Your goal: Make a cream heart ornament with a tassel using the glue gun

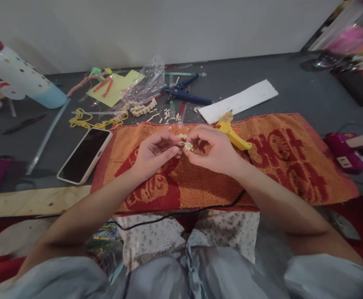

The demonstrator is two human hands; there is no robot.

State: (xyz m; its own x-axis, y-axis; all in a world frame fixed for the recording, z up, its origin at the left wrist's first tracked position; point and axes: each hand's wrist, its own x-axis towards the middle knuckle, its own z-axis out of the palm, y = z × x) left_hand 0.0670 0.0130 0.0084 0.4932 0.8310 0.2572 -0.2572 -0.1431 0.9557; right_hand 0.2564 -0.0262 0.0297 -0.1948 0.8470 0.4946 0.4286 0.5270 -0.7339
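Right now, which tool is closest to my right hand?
The yellow glue gun, beside your right hand; the blue pliers lie farther off, beyond the orange towel.

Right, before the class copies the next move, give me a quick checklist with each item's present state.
1. Cream piece held: ok, pinched by the right hand.
2. Left hand gripping it too: cannot tell, contact unclear.
3. Yellow glue gun set down: ok, lying at the towel's far edge.
4. Gun tip cool: cannot tell.
5. Black cord clear of arms: not ok, passes under the right forearm.
6. Loose bits gathered: not ok, scattered beyond the towel.
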